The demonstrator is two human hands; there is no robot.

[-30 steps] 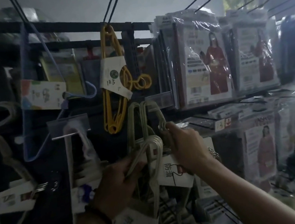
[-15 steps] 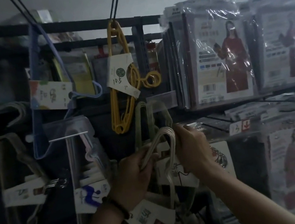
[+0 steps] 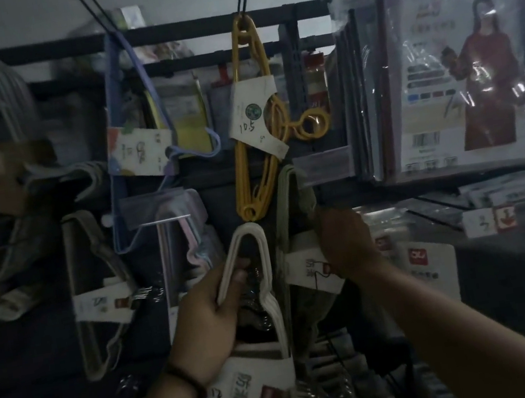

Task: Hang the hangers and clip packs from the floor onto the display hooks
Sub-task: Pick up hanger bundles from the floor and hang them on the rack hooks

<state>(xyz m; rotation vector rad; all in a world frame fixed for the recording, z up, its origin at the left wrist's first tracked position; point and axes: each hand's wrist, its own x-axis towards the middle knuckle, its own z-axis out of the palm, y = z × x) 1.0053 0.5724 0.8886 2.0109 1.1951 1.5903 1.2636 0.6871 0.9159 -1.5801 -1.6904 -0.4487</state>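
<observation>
My left hand [image 3: 209, 315] grips a bundle of white hangers [image 3: 256, 252] by one shoulder; its paper band [image 3: 251, 391] hangs below my wrist. The bundle's bent end points up, just under a yellow hanger pack [image 3: 257, 137]. My right hand [image 3: 344, 240] is closed on a pale green hanger bundle [image 3: 290, 187] that hangs from a display hook with a clear price tag [image 3: 321, 163]. That bundle's white band [image 3: 304, 270] shows beside my wrist. The hook itself is hidden behind my fingers.
A blue hanger pack [image 3: 128, 151] hangs at upper left above a pink one [image 3: 186, 232] on a hook. Grey hanger bundles [image 3: 95, 289] fill the left. Bagged garment packs [image 3: 452, 73] crowd the right shelf, with more packs below. Everything is dim.
The white bundle in my left hand has shifted left, away from the green bundle, and sits a bit lower. My right hand stays on the green bundle.
</observation>
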